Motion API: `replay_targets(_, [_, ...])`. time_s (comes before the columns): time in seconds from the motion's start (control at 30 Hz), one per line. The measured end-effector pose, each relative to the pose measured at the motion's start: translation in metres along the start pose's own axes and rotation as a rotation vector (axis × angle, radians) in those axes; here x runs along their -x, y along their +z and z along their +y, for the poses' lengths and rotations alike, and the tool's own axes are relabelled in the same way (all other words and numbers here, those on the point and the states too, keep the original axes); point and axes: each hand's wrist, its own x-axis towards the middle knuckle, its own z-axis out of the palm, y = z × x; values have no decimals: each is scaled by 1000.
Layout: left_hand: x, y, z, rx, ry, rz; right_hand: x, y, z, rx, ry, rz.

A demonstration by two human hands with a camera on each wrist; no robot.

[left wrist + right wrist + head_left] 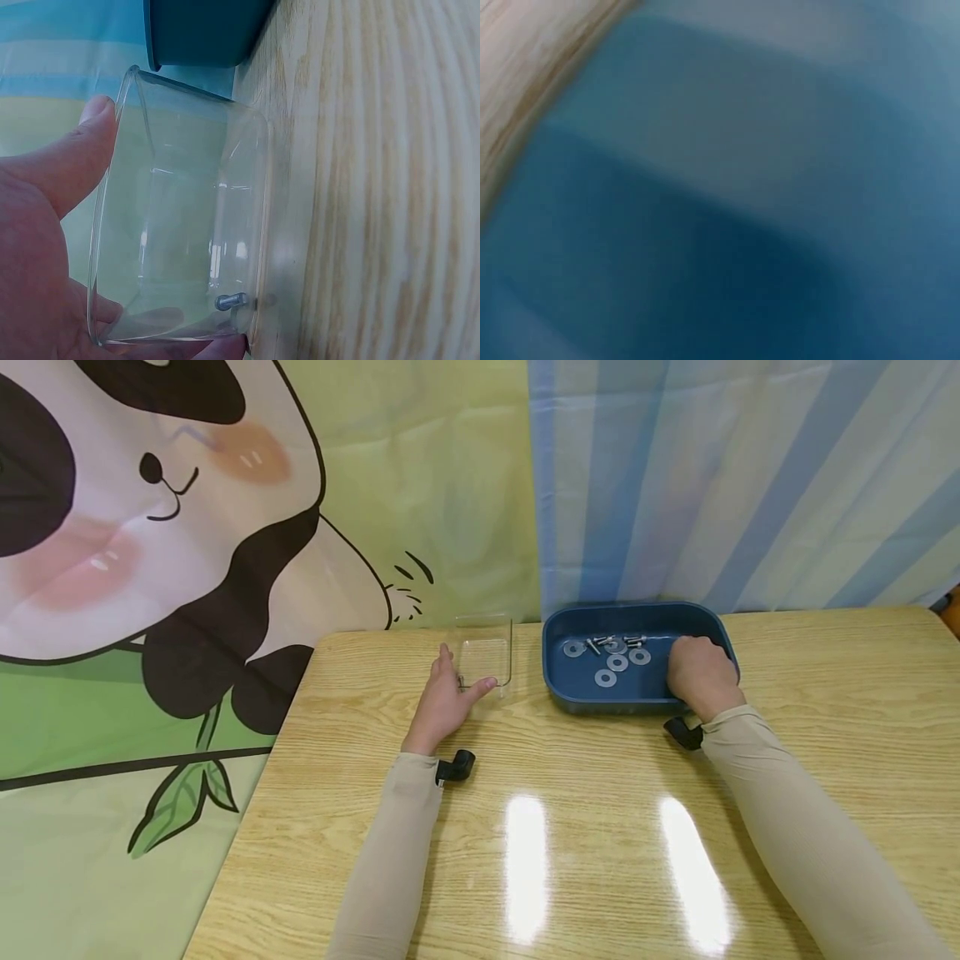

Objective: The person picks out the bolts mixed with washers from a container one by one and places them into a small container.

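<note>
My left hand [442, 700] rests around the near left corner of a clear plastic box [484, 662]. Its thumb lies along the near wall and its straight fingers along the left one. One small metal bolt [231, 301] lies inside that box, by the finger side. My right hand [701, 672] reaches down into the right end of a blue tray [637, 705], knuckles up; its fingertips are hidden, as is anything they may hold. Several flat washers [617, 662] and several bolts [593, 647] lie loose in the tray's left and middle part.
Both containers stand at the back of a wooden table [585, 777], a short gap between them. Behind hang a striped curtain [720, 485] and a panda-printed cloth [450, 485]. The right wrist view shows mostly blurred blue.
</note>
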Motion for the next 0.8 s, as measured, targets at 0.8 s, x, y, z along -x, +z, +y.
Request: replay_targets(0.8, [-1, 0, 1, -3, -12, -3, 5, -3, -3, -41, -27, 124])
